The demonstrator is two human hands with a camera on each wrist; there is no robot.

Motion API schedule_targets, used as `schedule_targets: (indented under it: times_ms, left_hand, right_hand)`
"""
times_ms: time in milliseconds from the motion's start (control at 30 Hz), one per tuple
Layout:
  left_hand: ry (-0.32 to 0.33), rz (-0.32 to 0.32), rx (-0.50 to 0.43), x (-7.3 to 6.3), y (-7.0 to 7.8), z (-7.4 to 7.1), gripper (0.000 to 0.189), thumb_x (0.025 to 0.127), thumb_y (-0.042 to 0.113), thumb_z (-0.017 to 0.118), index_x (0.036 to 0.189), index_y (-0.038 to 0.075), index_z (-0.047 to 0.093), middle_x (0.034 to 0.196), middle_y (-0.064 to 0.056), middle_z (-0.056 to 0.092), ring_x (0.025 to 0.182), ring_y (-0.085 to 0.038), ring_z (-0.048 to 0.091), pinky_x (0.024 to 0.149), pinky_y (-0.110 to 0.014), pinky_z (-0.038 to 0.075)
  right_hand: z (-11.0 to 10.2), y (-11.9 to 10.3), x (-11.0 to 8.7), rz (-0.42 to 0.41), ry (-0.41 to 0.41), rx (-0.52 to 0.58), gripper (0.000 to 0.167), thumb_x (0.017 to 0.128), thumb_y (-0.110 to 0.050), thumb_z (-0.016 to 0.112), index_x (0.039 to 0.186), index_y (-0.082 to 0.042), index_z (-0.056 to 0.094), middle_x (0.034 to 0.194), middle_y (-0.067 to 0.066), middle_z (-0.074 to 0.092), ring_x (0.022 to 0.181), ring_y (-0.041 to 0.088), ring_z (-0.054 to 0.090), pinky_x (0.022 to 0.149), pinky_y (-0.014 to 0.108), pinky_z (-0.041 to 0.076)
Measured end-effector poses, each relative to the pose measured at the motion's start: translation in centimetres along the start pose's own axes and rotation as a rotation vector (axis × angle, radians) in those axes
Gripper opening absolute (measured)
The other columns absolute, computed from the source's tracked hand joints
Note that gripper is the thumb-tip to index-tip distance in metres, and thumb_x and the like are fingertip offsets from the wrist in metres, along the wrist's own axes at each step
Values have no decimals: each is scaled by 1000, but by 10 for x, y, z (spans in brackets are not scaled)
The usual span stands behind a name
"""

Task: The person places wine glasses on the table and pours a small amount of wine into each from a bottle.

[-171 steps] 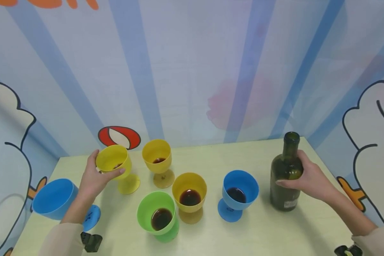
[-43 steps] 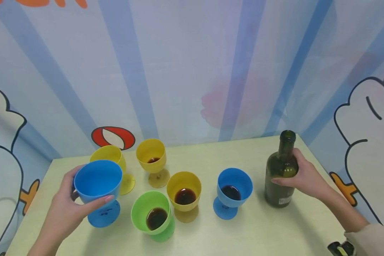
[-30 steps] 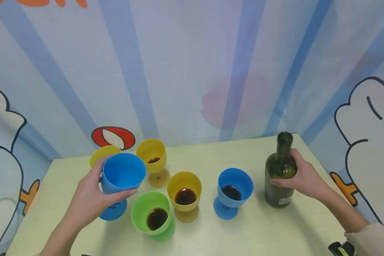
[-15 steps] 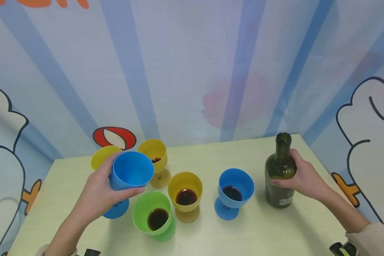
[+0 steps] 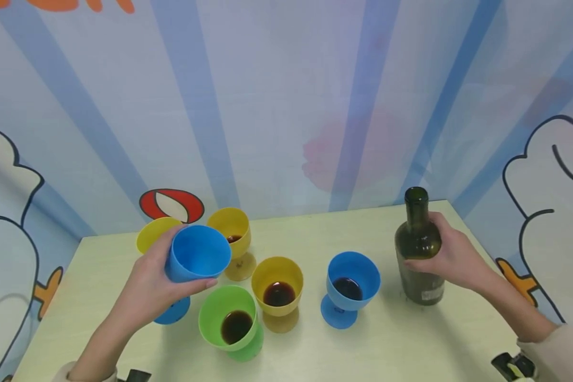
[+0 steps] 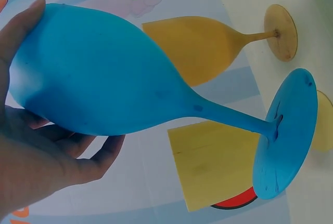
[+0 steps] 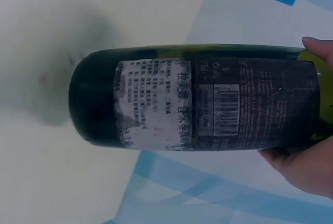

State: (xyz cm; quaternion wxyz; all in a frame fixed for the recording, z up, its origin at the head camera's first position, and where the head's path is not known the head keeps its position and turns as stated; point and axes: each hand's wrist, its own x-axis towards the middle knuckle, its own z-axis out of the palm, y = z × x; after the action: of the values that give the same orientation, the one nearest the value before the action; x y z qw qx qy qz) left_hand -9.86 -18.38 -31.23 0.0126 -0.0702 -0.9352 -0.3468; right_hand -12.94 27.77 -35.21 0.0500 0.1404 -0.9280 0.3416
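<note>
My left hand (image 5: pixel 148 281) grips the bowl of a blue plastic goblet (image 5: pixel 200 252), thumb in front and fingers around the back. No dark liquid shows inside it. In the left wrist view the goblet's stem and round foot (image 6: pixel 286 135) point right, toward the table. Across the table, my right hand (image 5: pixel 453 260) holds a dark green wine bottle (image 5: pixel 415 241) around its body, the neck leaning slightly left. The right wrist view shows its printed back label (image 7: pixel 218 102) and a shadow on the table beyond its base.
Dark liquid sits in a green goblet (image 5: pixel 210 323), an amber-yellow goblet (image 5: pixel 286 268), another yellow goblet (image 5: pixel 224 220) and a second blue goblet (image 5: pixel 363 265). Behind my left hand stands a bright yellow goblet (image 5: pixel 153 233), partly hidden. A printed cloth backdrop (image 5: pixel 277 106) hangs behind the table (image 5: pixel 363 355).
My left hand has let go of the bright yellow goblet, taken the blue goblet from the far left and carried it right. Lately the bottle has risen slightly, its neck shifting left.
</note>
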Motion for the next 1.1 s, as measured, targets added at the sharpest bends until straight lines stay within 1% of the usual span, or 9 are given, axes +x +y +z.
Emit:
schedule_targets:
  times_ms: [200, 433, 533, 667, 733, 967, 1100]
  left_hand:
    - [-1, 3, 10, 1, -1, 1, 98, 68, 42, 78, 142, 5, 24, 130, -23, 41, 111, -46, 41, 77, -59, 45]
    - [1, 17, 21, 2, 3, 1, 97, 68, 42, 78, 141, 5, 25, 130, -23, 41, 111, -46, 41, 77, -59, 45]
    - [8, 36, 28, 3, 5, 1, 97, 68, 42, 78, 140, 4, 26, 130, -23, 41, 111, -45, 41, 77, -59, 45]
    - [19, 67, 35, 4, 6, 2, 98, 67, 42, 79, 140, 2, 26, 130, -22, 41, 112, -44, 40, 77, -59, 45]
    - [21, 72, 40, 5, 6, 3, 98, 67, 42, 79, 140, 2, 26, 130, -22, 41, 112, -44, 40, 77, -59, 45]
    - [18, 73, 57, 5, 8, 3, 99, 67, 43, 79, 140, 3, 27, 130, -21, 41, 112, -44, 41, 77, -58, 46]
    - [22, 82, 61, 6, 9, 3, 99, 67, 43, 79, 140, 2, 27, 130, -22, 42, 112, -44, 41, 77, -58, 46]
  right_hand:
    - [-11, -23, 11, -97, 31, -94, 81, 66, -16, 80, 129, 6, 33, 110, 26, 53, 91, 41, 56, 67, 53, 48]
    - [-19, -54, 22, -125, 32, -184, 80, 65, -18, 80, 127, 7, 36, 105, 24, 52, 87, 37, 55, 64, 49, 48]
    - [-19, -66, 26, -127, 24, -232, 79, 64, -17, 79, 126, 7, 37, 105, 23, 52, 86, 36, 55, 64, 48, 49]
    - [-17, -81, 30, -105, -3, -306, 80, 66, -20, 77, 129, 6, 35, 107, 26, 50, 87, 37, 53, 64, 48, 50]
    - [-14, -87, 31, -116, 1, -340, 78, 66, -20, 76, 128, 6, 35, 106, 27, 49, 87, 38, 53, 65, 48, 50]
    - [0, -104, 37, -226, 40, -492, 76, 62, -18, 79, 123, 6, 41, 101, 26, 51, 86, 38, 52, 66, 47, 48]
    - [10, -112, 41, -285, 60, -551, 73, 60, -18, 82, 119, 3, 44, 98, 25, 52, 85, 38, 53, 69, 48, 48]
